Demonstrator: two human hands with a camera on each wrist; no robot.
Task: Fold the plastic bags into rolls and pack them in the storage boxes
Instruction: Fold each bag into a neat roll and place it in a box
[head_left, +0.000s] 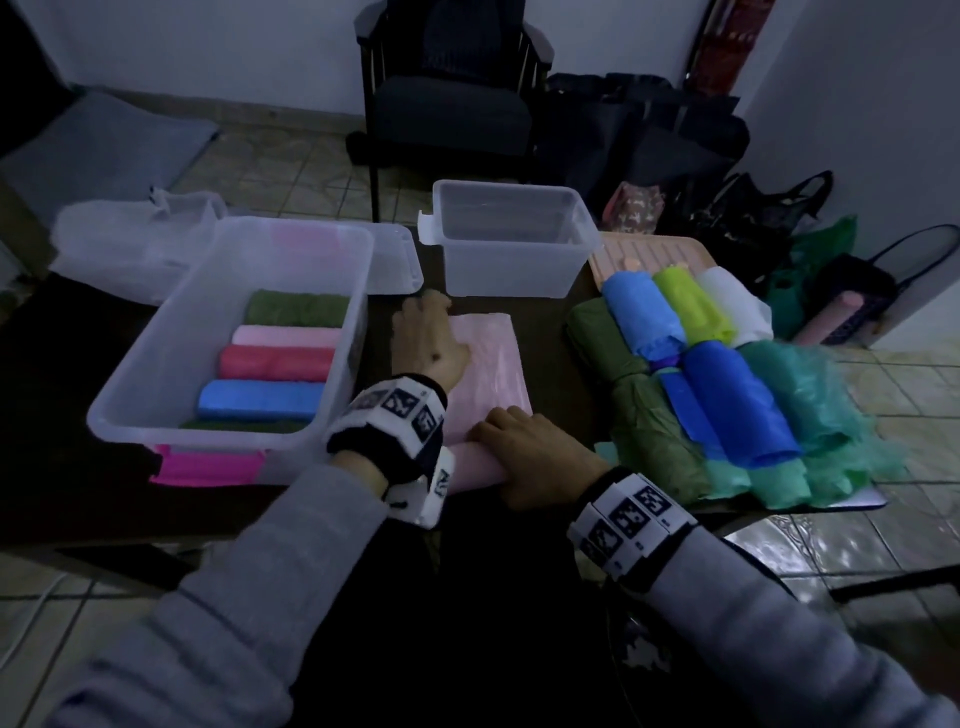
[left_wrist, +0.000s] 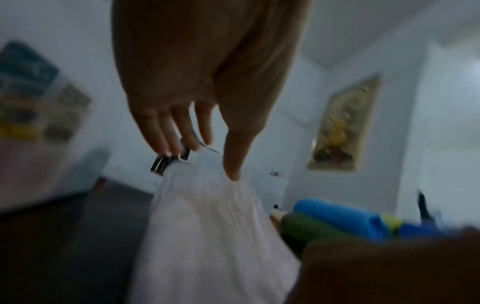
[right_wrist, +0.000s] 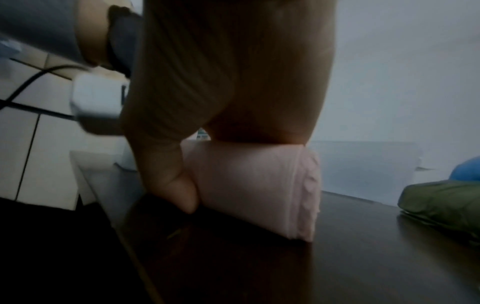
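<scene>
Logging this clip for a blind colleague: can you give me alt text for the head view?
Two hands roll a pale pink plastic bag on a dark table: the right hand grips the rolled end, the left hand presses the flat part. A clear box at left holds coloured rolls; an empty box stands behind.

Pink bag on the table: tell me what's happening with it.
A person is rolling the pale pink plastic bag on the dark table. The right hand grips the rolled near end, while the left hand presses the flat part. The clear storage box on the left holds finished rolls; the smaller clear box behind looks empty.
</scene>
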